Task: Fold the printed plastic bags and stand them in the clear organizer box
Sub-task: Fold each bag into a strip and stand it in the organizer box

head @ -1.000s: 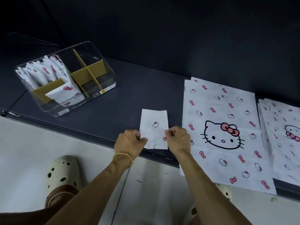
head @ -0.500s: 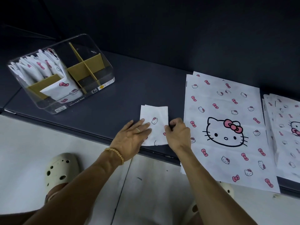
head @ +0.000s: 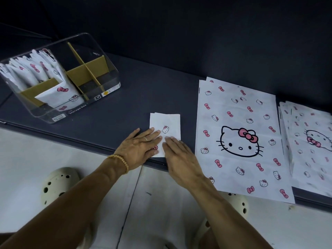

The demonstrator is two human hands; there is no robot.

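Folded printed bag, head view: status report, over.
Left hand and right hand both flat, pressing small folded white printed plastic bag on dark tabletop. Clear plastic organizer box far left, partly filled. Nothing between.

The clear organizer box [head: 59, 115] carries a front label reading "Storage box".

Open dark surface [head: 129, 97] lies between the clear organizer box [head: 107, 69] at far left and the flat printed bags [head: 239, 137] at right. The folded bag [head: 166, 123] sits near the front edge in that gap, both hands flat on it. In the box, cardboard dividers [head: 86, 72] leave the right compartments open; standing folded bags [head: 36, 69] fill the left ones. A second bag stack [head: 310, 141] occupies the far right.
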